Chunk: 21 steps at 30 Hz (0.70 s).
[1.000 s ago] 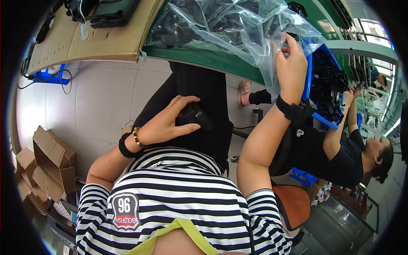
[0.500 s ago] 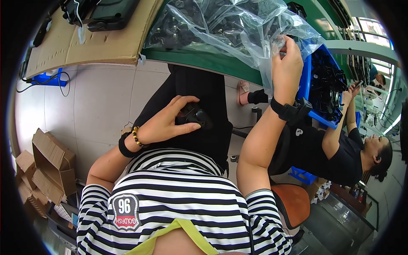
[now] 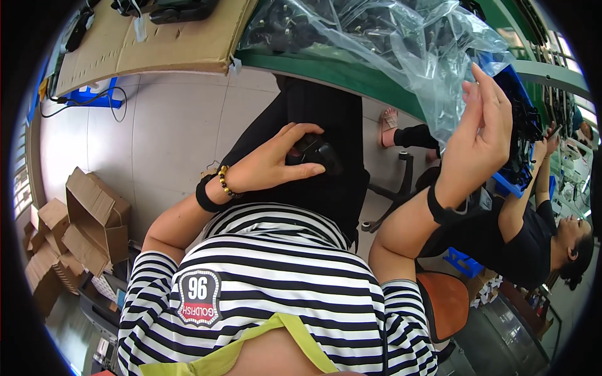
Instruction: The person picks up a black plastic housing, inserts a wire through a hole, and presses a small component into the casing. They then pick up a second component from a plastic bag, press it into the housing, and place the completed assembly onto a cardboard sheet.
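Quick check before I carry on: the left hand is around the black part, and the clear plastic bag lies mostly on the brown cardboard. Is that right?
Not quite: the clear plastic bag lies mostly on the green table, as the head view shows. The left hand is indeed around the black part.

This looks like a workshop or a small factory floor for assembly work. A long green worktop (image 3: 351, 78) carries a clear plastic bag (image 3: 414, 53) full of many small black parts, and beside it a blue bin (image 3: 509, 186) is heaped with more dark pieces. A sheet of brown cardboard (image 3: 182, 47) bears black devices. Open cardboard boxes (image 3: 94, 219) are piled on the left, the floor (image 3: 169, 125) is pale tile, and another person (image 3: 523, 247) is farther along the same side.
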{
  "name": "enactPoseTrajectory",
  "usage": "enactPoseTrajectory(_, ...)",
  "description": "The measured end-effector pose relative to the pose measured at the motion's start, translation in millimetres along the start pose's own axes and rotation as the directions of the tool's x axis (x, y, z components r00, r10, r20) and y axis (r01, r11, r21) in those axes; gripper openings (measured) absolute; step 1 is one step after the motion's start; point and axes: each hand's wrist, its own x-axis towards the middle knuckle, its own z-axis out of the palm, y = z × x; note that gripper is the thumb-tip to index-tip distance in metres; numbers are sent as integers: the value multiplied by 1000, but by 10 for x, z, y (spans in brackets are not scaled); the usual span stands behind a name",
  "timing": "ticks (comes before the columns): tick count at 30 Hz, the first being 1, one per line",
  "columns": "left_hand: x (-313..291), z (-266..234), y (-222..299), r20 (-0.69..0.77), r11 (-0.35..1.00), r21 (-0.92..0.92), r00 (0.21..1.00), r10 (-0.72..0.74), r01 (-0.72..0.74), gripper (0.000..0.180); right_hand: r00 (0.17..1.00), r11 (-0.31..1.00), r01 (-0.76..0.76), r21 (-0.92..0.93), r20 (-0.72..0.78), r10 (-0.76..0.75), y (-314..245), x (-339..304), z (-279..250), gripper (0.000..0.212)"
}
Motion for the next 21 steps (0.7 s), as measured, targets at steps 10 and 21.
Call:
enactPoseTrajectory(10, -78, 90, -136, -82, 995, 31, 992, 98, -96, 68, 760, 805, -471, 361, 629, 162, -179, -1006, -74, 20)
enactPoseTrajectory(21, -105, 105, -94, -109, 995, 42, 990, 94, -90, 65, 742, 811, -493, 316, 640, 201, -377, -1303, -23, 21)
